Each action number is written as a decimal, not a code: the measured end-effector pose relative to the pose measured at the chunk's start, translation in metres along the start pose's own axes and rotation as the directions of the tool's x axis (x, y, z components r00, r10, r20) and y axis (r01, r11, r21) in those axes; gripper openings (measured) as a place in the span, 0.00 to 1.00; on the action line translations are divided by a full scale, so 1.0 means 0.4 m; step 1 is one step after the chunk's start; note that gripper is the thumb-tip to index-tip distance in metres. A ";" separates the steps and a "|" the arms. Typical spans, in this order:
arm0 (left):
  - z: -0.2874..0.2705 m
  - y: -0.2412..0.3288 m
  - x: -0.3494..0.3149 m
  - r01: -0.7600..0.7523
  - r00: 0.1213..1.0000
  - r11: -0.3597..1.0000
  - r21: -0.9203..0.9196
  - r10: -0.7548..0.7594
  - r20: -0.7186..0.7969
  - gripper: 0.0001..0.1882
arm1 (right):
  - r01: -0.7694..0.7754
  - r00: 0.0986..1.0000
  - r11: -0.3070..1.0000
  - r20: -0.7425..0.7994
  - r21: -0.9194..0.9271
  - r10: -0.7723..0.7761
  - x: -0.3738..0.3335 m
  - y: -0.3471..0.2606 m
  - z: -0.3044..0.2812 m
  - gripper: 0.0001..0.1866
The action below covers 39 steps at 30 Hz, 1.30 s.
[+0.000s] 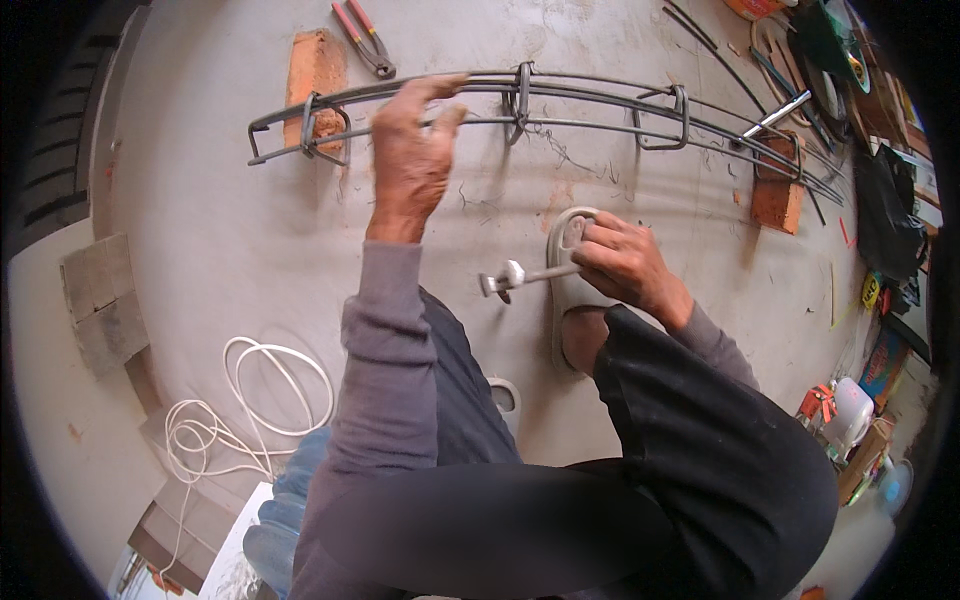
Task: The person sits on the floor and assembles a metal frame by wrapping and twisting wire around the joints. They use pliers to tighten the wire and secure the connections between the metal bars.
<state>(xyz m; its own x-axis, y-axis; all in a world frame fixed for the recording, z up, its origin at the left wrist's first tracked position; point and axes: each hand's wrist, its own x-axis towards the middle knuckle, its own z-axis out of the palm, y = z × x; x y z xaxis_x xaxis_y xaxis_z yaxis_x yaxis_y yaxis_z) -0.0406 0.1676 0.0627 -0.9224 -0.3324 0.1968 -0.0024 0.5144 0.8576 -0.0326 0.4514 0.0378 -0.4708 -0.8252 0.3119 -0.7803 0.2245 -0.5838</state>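
Note:
A long, narrow rebar cage (pixel 522 92) of dark steel bars with bent stirrups stretches across the floor in front of me, raised on bricks. My left hand (pixel 412 150) is over its left half, thumb and forefinger apart; the bars run behind the hand, and whether it touches them I cannot tell. Closer to me, my right hand (pixel 622 258) grips a metal-shafted tool (pixel 545 273) above my sandalled foot. The tool's head points left and has a pale knob; its exact kind is unclear. The right fingers are wrapped around the shaft's end.
An orange brick (pixel 318 65) supports the cage's left end, another brick (pixel 778 205) the right. Red-handled pincers (pixel 368 40) lie beyond it. A shiny metal tube (pixel 778 115) rests near the right end. White cable (pixel 275 350) coils at lower left. Clutter lines the right side.

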 end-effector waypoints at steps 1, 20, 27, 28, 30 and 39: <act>-0.030 0.036 -0.001 0.117 0.993 0.988 -0.097 -0.119 -0.013 0.09 | -0.029 0.999 0.999 -0.044 0.021 0.030 0.001 -0.016 -0.031 0.10; 0.054 0.270 -0.213 -0.091 0.899 0.974 -0.210 0.171 0.403 0.12 | -0.194 0.785 0.015 0.146 0.981 0.602 0.086 -0.095 -0.149 0.19; 0.012 0.069 -0.072 -0.179 0.983 0.977 0.115 0.182 -0.011 0.16 | -0.394 0.600 -0.013 0.268 0.919 0.754 0.079 -0.002 -0.291 0.23; 0.029 0.047 -0.053 -0.185 0.982 0.979 0.089 0.187 -0.019 0.17 | -0.364 0.628 -0.077 0.305 0.928 0.716 0.075 0.028 -0.313 0.26; 0.067 0.012 -0.040 -0.174 0.984 0.982 0.078 0.175 -0.009 0.17 | -0.467 0.647 -0.092 0.410 0.879 0.643 0.097 0.074 -0.355 0.30; 0.175 -0.075 -0.040 -0.109 0.989 0.992 0.068 0.115 -0.088 0.14 | -0.810 0.514 0.586 0.442 -0.031 0.735 0.326 0.033 -0.440 0.30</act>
<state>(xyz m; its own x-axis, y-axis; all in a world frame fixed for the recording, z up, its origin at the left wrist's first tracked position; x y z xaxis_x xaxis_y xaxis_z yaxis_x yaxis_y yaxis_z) -0.0528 0.2127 0.0005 -0.8790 -0.3394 0.3349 0.0720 0.5999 0.7968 -0.1769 0.4378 0.2025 -0.6333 -0.4887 -0.6001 -0.0881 0.8159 -0.5714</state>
